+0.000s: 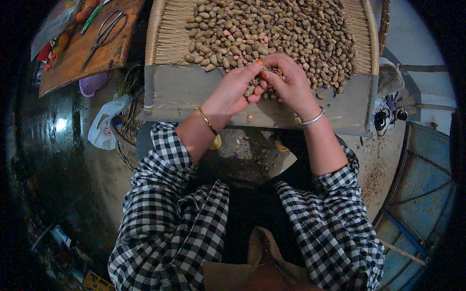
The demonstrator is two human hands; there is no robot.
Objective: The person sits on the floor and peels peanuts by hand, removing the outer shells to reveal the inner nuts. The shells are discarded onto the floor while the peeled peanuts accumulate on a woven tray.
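Note:
My left hand and my right hand meet at the fingertips over the near edge of a peanut heap. Pinched between both thumbs and fingers is a small peanut, mostly covered. Another unshelled peanut rests in the curled lower fingers of my left hand. The heap lies on a woven tray whose near part has a grey cloth band. A few pink shelled kernels show among the brown pods. Small bits lie on the cloth below my hands.
To the upper left, scissors lie on a wooden board. A wicker basket and a white plastic bag stand left of the tray. Shell debris is scattered underneath. Blue metal panels are at the right.

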